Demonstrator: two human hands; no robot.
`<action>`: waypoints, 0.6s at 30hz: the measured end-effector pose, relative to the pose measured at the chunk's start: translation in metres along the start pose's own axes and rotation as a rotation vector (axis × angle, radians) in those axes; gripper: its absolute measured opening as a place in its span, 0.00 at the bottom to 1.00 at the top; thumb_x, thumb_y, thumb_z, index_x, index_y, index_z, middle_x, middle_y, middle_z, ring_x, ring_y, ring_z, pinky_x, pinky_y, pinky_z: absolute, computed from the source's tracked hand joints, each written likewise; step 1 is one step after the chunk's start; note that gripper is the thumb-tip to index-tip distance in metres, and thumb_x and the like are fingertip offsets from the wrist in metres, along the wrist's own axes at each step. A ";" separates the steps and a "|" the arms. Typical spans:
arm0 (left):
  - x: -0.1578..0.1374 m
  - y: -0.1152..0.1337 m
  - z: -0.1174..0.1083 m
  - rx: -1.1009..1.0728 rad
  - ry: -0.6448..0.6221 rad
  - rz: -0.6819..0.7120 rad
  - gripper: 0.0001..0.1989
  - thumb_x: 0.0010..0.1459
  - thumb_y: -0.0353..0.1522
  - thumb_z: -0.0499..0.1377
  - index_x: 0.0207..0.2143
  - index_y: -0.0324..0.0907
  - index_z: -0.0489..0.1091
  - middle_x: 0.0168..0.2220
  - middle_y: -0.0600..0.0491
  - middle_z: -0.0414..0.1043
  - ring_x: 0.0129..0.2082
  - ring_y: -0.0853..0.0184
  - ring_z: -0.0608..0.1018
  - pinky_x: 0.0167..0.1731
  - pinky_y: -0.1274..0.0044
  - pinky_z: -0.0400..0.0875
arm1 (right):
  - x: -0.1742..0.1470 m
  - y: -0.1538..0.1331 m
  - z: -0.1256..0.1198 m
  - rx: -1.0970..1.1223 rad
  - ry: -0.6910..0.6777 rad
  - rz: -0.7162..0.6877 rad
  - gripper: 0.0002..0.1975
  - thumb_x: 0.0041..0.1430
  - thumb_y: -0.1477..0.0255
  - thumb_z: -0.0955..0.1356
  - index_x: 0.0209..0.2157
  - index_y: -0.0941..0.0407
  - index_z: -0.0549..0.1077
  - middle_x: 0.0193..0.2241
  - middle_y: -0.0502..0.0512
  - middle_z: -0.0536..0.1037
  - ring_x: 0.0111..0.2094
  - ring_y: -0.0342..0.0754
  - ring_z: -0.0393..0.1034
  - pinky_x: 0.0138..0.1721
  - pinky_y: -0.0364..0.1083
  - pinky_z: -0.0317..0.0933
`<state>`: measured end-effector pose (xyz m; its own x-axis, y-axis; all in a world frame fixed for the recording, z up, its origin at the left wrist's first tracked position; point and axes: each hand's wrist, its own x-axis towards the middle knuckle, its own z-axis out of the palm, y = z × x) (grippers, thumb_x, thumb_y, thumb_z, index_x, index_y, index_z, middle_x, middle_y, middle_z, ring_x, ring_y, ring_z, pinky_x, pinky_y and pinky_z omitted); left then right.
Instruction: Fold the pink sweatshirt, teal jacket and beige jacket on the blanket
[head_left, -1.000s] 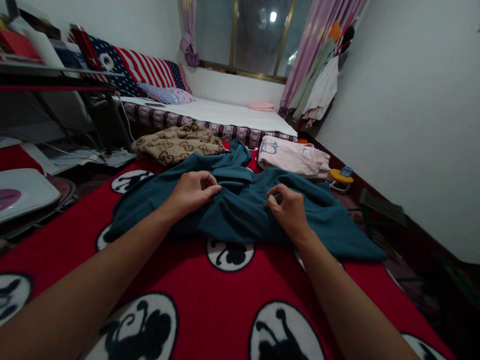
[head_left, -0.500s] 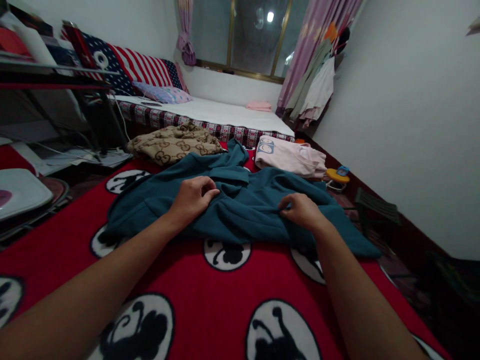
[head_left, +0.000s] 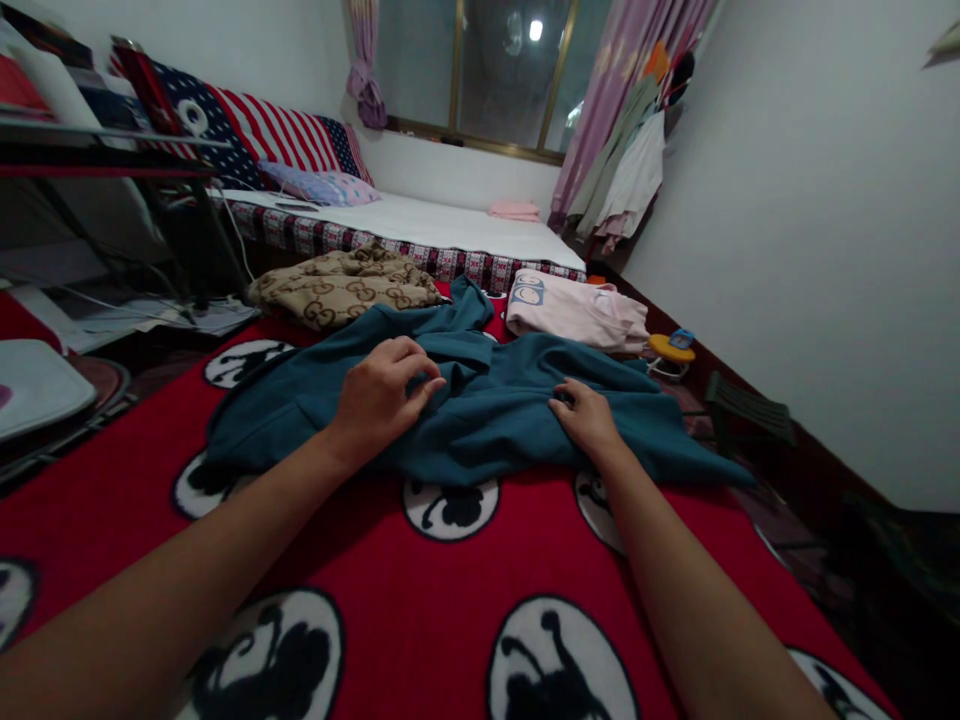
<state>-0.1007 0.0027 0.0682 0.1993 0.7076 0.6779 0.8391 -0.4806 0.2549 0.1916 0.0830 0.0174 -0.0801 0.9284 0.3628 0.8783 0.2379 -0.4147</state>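
A teal garment (head_left: 487, 430) lies spread and wrinkled across the red blanket, with a folded-over flap near its middle. My left hand (head_left: 386, 390) is over the left-centre part of the cloth, its fingers loosely curved and a gap between thumb and forefinger; no fabric shows between them. On the right-centre part, my right hand (head_left: 585, 415) rests at the cloth with fingers bent and slightly apart, gripping nothing visible. The undersides of both hands are hidden.
Behind the garment lie a tan patterned cloth (head_left: 341, 290) and a folded pale pink garment (head_left: 574, 310). The red blanket (head_left: 420, 610) has black-and-white round prints. A bed (head_left: 450, 220) stands beyond, a cluttered desk (head_left: 105, 160) at left, and a yellow stool (head_left: 671, 348) at right.
My fingers have loosened from the teal cloth. The left hand has risen slightly and the right has shifted left. The cloth between them lies flatter.
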 end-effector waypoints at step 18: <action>-0.036 0.059 0.041 0.092 -0.587 0.403 0.14 0.61 0.26 0.54 0.47 0.41 0.72 0.42 0.48 0.73 0.39 0.63 0.75 0.35 0.74 0.71 | 0.001 0.096 -0.081 -0.270 -0.171 0.485 0.30 0.41 0.65 0.76 0.48 0.59 0.74 0.25 0.55 0.79 0.30 0.53 0.74 0.34 0.49 0.66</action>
<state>-0.0376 -0.0304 0.0304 0.7202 0.6587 0.2177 0.6771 -0.7358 -0.0138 0.3141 0.0838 0.0457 0.3062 0.9513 0.0352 0.9210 -0.2867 -0.2638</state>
